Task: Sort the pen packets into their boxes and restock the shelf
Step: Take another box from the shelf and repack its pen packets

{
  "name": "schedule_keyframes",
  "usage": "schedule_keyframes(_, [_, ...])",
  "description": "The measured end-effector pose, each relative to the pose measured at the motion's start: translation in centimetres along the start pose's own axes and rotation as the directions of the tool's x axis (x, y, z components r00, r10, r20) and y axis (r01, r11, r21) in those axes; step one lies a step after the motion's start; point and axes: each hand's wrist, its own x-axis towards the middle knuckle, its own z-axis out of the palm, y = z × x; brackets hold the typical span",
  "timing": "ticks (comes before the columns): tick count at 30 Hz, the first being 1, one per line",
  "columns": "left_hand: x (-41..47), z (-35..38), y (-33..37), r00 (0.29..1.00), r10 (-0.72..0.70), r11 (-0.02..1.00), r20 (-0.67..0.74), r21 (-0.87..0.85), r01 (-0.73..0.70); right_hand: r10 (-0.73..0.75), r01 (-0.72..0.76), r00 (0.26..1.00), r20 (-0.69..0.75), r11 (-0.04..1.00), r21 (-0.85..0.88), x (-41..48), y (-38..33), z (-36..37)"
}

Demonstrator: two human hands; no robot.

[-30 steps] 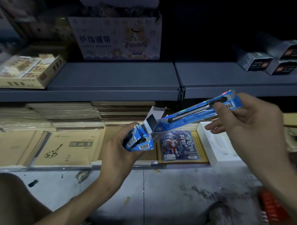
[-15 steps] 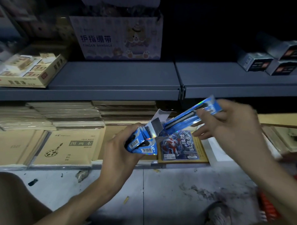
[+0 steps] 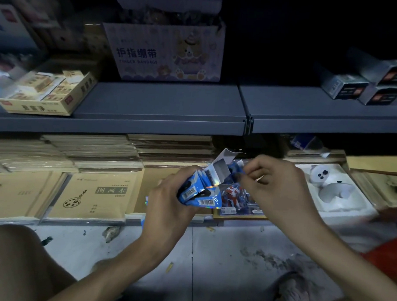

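Observation:
My left hand (image 3: 167, 206) grips a small blue pen box (image 3: 199, 192) with barcodes on its end, tilted, its white flap (image 3: 224, 161) open at the top. My right hand (image 3: 275, 188) pinches the end of a blue pen packet (image 3: 235, 169) at the box's mouth; most of the packet is inside the box and only a short blue end shows. Both hands are held in front of the lower shelf, above the floor.
Grey shelf board (image 3: 163, 107) above carries a yellow carton (image 3: 47, 91), a finger bandage box (image 3: 167, 51) and small dark boxes (image 3: 364, 87). Below lie stacked brown sketch pads (image 3: 95, 193), a card pack (image 3: 236, 197) and a white toy box (image 3: 334, 190). My knees and the floor fill the foreground.
My right hand has moved left and down, pushing the long blue packet into the box in my left hand. Only its end sticks out now.

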Motion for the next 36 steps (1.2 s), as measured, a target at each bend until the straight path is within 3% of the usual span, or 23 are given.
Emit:
schedule_keyframes(5, [0.1,0.1,-0.1,1.000,0.009,1.000,0.007,-0.013,-0.009,-0.069,0.072,0.994,-0.086,0.997,0.026,0.0,-0.2,-0.7])
schedule_keyframes(14, [-0.1,1.0,-0.2,1.000,0.015,1.000,-0.002,-0.002,-0.015,-0.011,0.012,0.999,0.033,1.000,-0.007,0.2,0.1,0.3])
schedule_keyframes(19, [0.5,0.7,-0.3,1.000,-0.022,1.000,0.013,0.014,0.022,-0.007,0.034,0.987,-0.161,0.985,0.170,-1.0,-1.3,-0.4])
schedule_keyframes(21, [0.7,0.5,-0.3,0.999,-0.039,0.999,0.007,0.004,0.039,0.004,0.014,0.996,-0.090,0.978,0.207,-2.4,-2.5,-0.4])
schedule_keyframes(25, [0.9,0.8,-0.2,0.999,-0.036,0.999,0.009,0.001,0.036,0.036,-0.048,0.995,0.096,0.991,0.122,-4.1,-3.5,1.5])
schedule_keyframes(29, [0.7,1.3,0.0,0.999,-0.040,0.999,0.022,0.032,0.039,0.043,-0.064,0.994,0.103,0.977,0.205,-3.8,-2.6,2.0])
schedule_keyframes(36, [1.8,0.5,-0.7,0.994,-0.112,0.992,0.012,-0.060,0.112,0.053,-0.032,0.998,-0.030,0.881,0.471,-2.4,-3.4,-2.3])
